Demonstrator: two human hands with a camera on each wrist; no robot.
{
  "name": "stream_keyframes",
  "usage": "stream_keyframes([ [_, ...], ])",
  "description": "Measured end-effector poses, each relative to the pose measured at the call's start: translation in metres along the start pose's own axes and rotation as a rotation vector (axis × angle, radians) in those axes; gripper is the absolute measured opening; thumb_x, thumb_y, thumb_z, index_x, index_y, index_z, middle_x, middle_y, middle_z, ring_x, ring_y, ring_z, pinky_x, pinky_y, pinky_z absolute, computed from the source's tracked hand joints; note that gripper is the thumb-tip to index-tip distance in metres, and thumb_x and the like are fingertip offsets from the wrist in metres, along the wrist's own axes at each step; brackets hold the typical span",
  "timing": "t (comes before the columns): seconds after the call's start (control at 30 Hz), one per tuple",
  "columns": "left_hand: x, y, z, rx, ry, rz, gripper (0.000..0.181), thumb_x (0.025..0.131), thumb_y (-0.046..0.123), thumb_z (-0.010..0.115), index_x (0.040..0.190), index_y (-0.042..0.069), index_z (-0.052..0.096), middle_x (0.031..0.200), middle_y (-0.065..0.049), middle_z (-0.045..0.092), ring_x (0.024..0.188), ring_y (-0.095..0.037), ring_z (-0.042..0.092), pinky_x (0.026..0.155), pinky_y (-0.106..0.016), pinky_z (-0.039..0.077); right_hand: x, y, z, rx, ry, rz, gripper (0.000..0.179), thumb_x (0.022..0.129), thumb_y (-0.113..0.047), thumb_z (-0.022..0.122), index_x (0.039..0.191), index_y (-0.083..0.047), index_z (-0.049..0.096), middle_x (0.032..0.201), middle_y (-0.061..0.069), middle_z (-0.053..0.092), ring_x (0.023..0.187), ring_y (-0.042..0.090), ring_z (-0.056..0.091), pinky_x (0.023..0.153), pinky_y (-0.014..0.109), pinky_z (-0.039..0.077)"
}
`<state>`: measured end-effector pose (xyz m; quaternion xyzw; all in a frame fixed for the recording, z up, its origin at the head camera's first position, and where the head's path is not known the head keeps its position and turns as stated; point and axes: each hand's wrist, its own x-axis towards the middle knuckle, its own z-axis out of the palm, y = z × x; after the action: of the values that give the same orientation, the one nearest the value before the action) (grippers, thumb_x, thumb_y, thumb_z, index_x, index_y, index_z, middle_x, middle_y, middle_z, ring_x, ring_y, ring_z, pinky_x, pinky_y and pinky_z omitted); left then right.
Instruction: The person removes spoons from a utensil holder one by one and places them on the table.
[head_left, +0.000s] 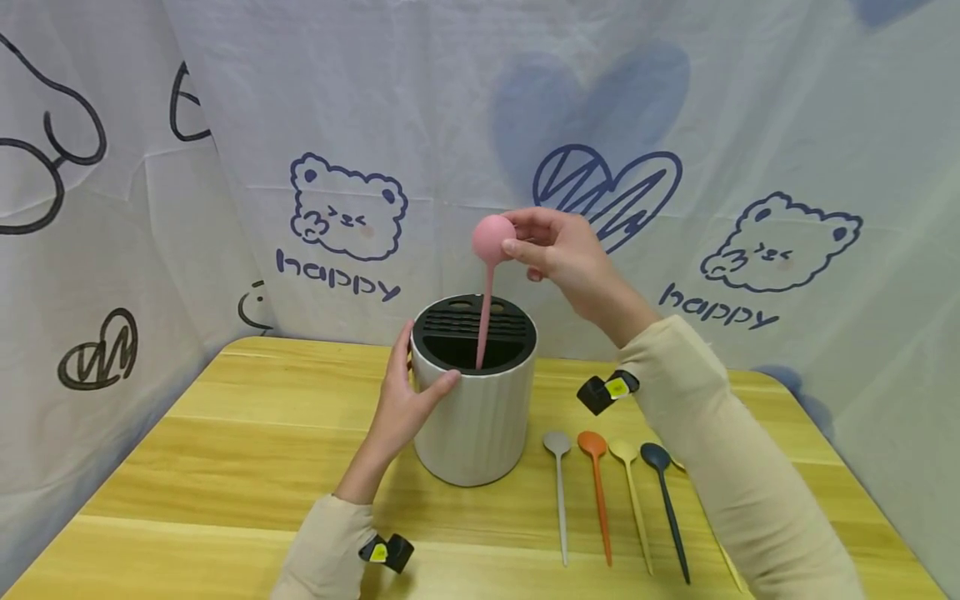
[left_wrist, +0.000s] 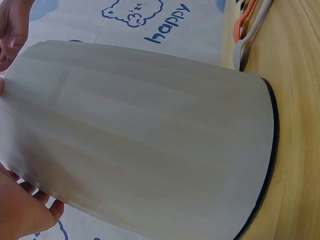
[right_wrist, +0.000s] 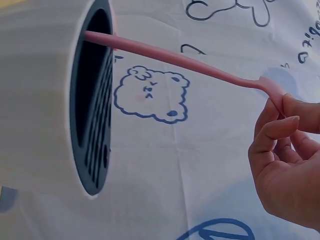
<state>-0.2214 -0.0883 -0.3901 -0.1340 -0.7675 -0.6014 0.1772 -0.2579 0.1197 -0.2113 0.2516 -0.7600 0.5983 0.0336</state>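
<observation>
A pink spoon [head_left: 492, 240] stands nearly upright, bowl end up, its handle tip inside the front opening of a white ribbed utensil holder [head_left: 471, 429]. My right hand [head_left: 562, 254] pinches the edge of the spoon's bowl between thumb and fingers. In the right wrist view the pink handle [right_wrist: 170, 57] runs into the black slotted lid [right_wrist: 95, 120]. My left hand [head_left: 405, 404] grips the holder's near left side at the rim, thumb in front and fingers around the left. The left wrist view shows the holder's wall [left_wrist: 145, 130] filling most of the picture.
On the wooden table [head_left: 225, 467], right of the holder, lie a grey spoon [head_left: 557, 443], an orange spoon [head_left: 592, 444], a yellow spoon [head_left: 624, 451] and a dark blue spoon [head_left: 656, 456]. Another yellowish one is partly under my right sleeve [head_left: 735, 450]. A printed cloth [head_left: 450, 108] hangs behind.
</observation>
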Motion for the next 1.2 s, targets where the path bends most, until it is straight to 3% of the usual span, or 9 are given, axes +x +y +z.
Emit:
stream_keyframes([
  [0.23, 0.001, -0.001, 0.002, 0.010, 0.021, 0.016, 0.096, 0.084, 0.047, 0.067, 0.154, 0.007, 0.016, 0.157, -0.015, 0.018, 0.140, -0.037, 0.021, 0.109, -0.061, 0.023, -0.003, -0.008, -0.012, 0.103, 0.043, -0.023, 0.035, 0.092, -0.001, 0.063, 0.126, 0.005, 0.058, 0.103, 0.008, 0.066, 0.083, 0.017, 0.056, 0.057, 0.021, 0.042],
  [0.47, 0.002, -0.003, 0.001, -0.010, 0.000, 0.007, 0.091, 0.085, 0.036, 0.067, 0.155, 0.010, 0.015, 0.158, -0.012, 0.016, 0.142, -0.034, 0.019, 0.111, -0.057, 0.021, -0.009, -0.013, -0.021, 0.162, 0.099, -0.028, 0.034, 0.091, -0.001, 0.063, 0.125, 0.004, 0.060, 0.100, 0.008, 0.066, 0.083, 0.019, 0.055, 0.056, 0.020, 0.041],
  [0.67, 0.002, -0.004, 0.002, -0.014, -0.004, 0.005, 0.090, 0.085, 0.036, 0.066, 0.155, 0.011, 0.015, 0.158, -0.012, 0.016, 0.142, -0.034, 0.019, 0.112, -0.056, 0.019, -0.016, -0.010, -0.030, 0.229, 0.092, -0.047, 0.032, 0.090, 0.000, 0.064, 0.122, 0.002, 0.062, 0.099, 0.008, 0.066, 0.082, 0.018, 0.053, 0.056, 0.020, 0.041],
  [1.2, 0.001, -0.002, 0.001, -0.004, 0.005, 0.007, 0.092, 0.084, 0.037, 0.067, 0.155, 0.010, 0.015, 0.159, -0.012, 0.016, 0.141, -0.035, 0.020, 0.112, -0.056, 0.021, -0.042, 0.007, -0.032, 0.140, 0.030, 0.001, 0.037, 0.093, -0.003, 0.061, 0.129, 0.003, 0.056, 0.104, 0.005, 0.064, 0.088, 0.020, 0.053, 0.059, 0.020, 0.043],
])
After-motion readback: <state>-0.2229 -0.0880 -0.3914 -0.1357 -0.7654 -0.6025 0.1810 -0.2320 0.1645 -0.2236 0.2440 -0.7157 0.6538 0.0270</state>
